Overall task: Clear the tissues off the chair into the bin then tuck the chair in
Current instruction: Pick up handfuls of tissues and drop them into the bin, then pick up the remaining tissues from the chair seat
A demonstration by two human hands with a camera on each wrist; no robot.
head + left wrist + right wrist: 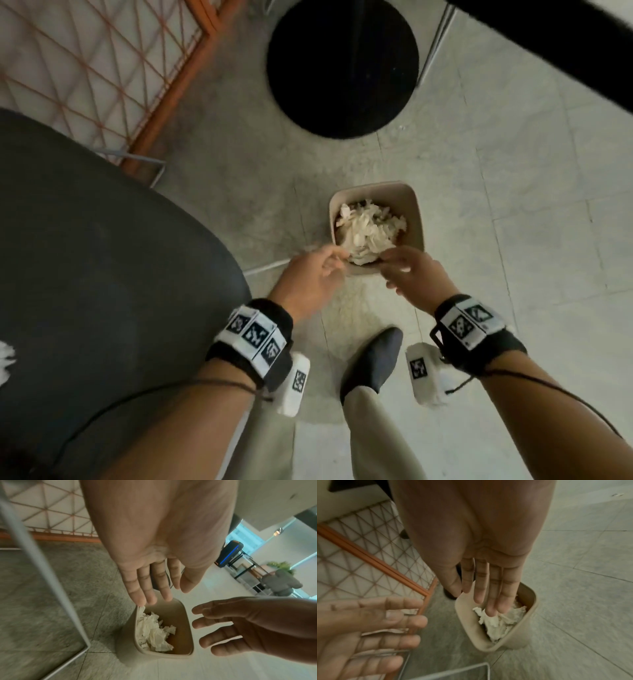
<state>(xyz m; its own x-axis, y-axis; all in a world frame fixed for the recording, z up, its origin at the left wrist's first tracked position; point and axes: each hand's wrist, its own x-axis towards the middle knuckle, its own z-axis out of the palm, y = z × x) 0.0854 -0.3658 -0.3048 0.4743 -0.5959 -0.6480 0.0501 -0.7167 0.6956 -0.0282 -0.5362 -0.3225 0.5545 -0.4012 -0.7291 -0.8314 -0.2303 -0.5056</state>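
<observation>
A small beige bin [412, 205] stands on the floor, holding crumpled white tissues [366, 229]. Both hands hover just above its near rim with straight, spread fingers and hold nothing: my left hand [318, 270] at the near left, my right hand [407, 269] at the near right. The left wrist view shows the bin [181, 616], its tissues [152, 631] and my left hand [154, 582] open over it. In the right wrist view my right hand [486, 586] is over the bin [467, 623] and tissues [498, 624]. The dark grey chair seat [102, 274] is at the left, with a white tissue [7, 359] at its edge.
An orange-framed wire grid panel [102, 68] leans at the back left. A round black table base [342, 65] lies on the tiled floor behind the bin. My foot in a dark shoe [373, 359] is just before the bin. A white metal chair leg [42, 568] runs at the left.
</observation>
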